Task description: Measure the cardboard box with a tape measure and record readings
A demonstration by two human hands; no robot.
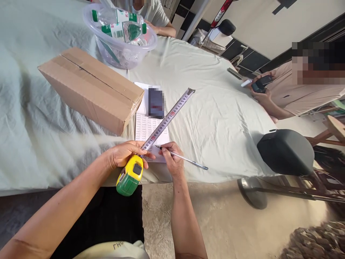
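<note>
My left hand [126, 155] grips a yellow and green tape measure [130, 175] at the table's near edge. Its blade [169, 117] is pulled out and runs up and to the right over a printed sheet of paper [151, 131]. My right hand [172, 157] pinches a silver pen [185, 159], tip down on the sheet beside the blade's near end. A closed cardboard box [90, 88] lies just left of the sheet. A dark phone [156, 102] rests on the paper's far part.
A clear plastic bowl [121, 50] with water bottles stands behind the box on the pale cloth-covered table [215, 118]. One person sits at the far end; another on the right holds a phone [260, 84]. A black stool [285, 151] stands at the table's right corner.
</note>
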